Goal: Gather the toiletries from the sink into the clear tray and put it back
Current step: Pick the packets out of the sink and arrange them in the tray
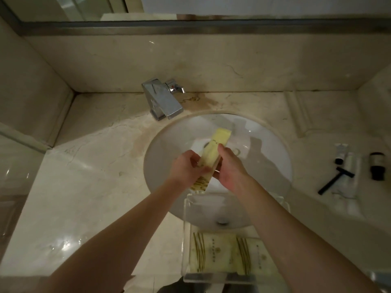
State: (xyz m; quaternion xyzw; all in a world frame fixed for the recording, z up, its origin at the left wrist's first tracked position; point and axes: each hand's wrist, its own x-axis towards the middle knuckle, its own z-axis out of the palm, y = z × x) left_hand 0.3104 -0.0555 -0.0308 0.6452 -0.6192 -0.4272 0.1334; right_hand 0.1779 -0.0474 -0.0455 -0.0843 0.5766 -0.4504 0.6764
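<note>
Over the white sink (270, 149), both hands hold long pale-yellow toiletry packets (213, 149) with green stripes at the near end. My left hand (186, 168) grips them from the left, my right hand (230, 168) from the right. How many packets are in the stack I cannot tell. The clear tray (186, 240) rests on the sink's near rim and the counter edge, below my right forearm. Two similar yellow packets (220, 254) lie flat in it.
A chrome tap (161, 100) stands behind the sink. On the marble counter to the right lie a black razor (334, 182), a white tube (340, 153), a dark small bottle (377, 166) and a white wrapped item (352, 187). A mirror runs along the back wall.
</note>
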